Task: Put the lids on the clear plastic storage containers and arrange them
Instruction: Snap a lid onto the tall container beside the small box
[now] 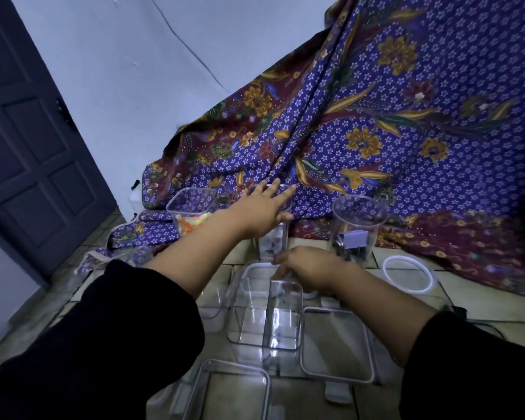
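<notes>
Head-worn camera, looking forward and down over a tiled floor [473,286], with both arms in black sleeves [109,334] reaching away from the viewer.

Left hand [264,207] stretched far forward, fingers spread flat and open, palm resting over the mouth of a tall clear container [273,234] standing near the far edge of the floor, against a draped purple floral cloth [406,116]. Small dark items blurred inside this container, too unclear to identify.

Right hand [303,268] lower and nearer, fingers curled downward at the top rim of a tall narrow clear container [282,322] in the middle of the floor; cannot tell whether gripping it or merely touching, since the fingertips are partly hidden and blurred.

Just left of that narrow container, touching or nearly so, a wider empty clear square container [246,310].

At the far left by the cloth, a clear square container [191,210] holding yellow and orange pieces. At the far right by the cloth, a clear round container [358,228] holding binder clips, uncovered.

Near the right edge of the floor, a round white-rimmed lid [409,275] lying flat. Just right of the narrow container, a square clear lid [337,347] lying flat. Nearest the viewer, another square clear lid [234,389] lying flat.

Dark panelled door [28,140] at far left, pale wall [134,56] behind
</notes>
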